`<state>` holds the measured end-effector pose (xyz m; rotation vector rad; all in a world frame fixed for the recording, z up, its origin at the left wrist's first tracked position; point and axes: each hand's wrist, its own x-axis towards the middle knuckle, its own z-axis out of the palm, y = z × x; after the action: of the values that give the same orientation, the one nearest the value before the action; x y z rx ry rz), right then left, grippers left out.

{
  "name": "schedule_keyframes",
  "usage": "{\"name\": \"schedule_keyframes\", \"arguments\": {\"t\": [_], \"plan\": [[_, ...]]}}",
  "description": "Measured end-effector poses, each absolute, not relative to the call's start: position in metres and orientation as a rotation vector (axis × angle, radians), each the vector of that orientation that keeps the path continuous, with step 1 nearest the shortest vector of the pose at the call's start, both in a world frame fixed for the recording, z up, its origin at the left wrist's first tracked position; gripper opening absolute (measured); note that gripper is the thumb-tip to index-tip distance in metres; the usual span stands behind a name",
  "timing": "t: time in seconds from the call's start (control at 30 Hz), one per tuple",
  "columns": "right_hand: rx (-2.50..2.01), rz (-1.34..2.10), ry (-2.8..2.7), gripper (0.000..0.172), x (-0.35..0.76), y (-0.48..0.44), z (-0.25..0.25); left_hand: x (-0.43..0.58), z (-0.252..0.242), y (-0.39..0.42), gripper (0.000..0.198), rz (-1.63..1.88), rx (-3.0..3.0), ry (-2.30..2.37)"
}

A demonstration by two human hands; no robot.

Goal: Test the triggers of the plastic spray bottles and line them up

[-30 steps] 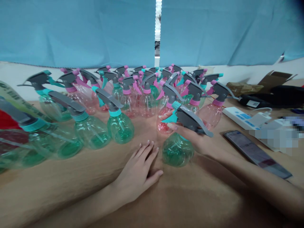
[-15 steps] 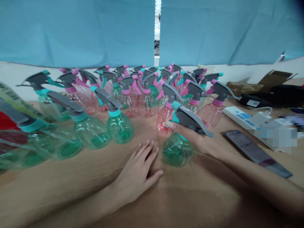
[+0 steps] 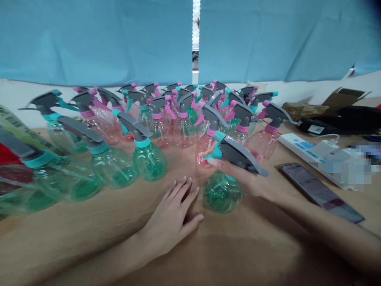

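Note:
A green spray bottle [image 3: 223, 192] with a grey and turquoise trigger head stands upright on the wooden table [image 3: 166, 264]. My right hand [image 3: 242, 174] is closed around its neck just under the head, with the thumb by the turquoise trigger [image 3: 216, 151]. My other fingers are mostly hidden behind the bottle. To the left, my left hand [image 3: 175, 210] lies flat on the table with its fingers spread, holding nothing. Just beyond its fingertips stands another green spray bottle [image 3: 150, 161]. A pink spray bottle [image 3: 205, 149] stands behind the gripped one.
Several more pink and green spray bottles [image 3: 184, 129] crowd the back and left. At right lie a phone [image 3: 321, 192] and a white power strip [image 3: 309, 155] with a plugged-in charger. An open cardboard box [image 3: 342, 99] sits behind them. A blue cloth [image 3: 89, 39] hangs at the back.
The gripped bottle sits slightly lower in view, and its turquoise trigger shows more fully above my right thumb. My left hand has stayed in place.

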<state>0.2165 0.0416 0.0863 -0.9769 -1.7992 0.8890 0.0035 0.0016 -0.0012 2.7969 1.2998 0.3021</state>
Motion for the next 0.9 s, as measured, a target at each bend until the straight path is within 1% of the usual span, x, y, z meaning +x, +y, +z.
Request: {"name": "schedule_keyframes", "arguments": {"t": [0.2,0.33,0.47,0.6,0.9], "plan": [[-0.973,0.891,-1.732,0.019,0.214,0.04,0.086,0.004,0.0,0.001,0.058,0.262,2.791,1.311],[-0.978,0.916,-1.708,0.015,0.212,0.039,0.088,0.005,-0.001,0.001,0.058,0.277,2.796,1.315],[-0.99,0.91,-1.667,0.022,0.212,0.039,0.086,0.005,-0.003,0.002,0.057,0.284,2.792,1.339],[-1.001,0.803,-1.688,0.03,0.212,0.038,0.083,0.006,-0.003,0.002,0.056,0.269,2.794,1.352],[-1.062,0.632,-1.623,0.028,0.213,0.037,0.071,0.008,0.0,0.002,0.054,0.315,2.781,1.356]]}}
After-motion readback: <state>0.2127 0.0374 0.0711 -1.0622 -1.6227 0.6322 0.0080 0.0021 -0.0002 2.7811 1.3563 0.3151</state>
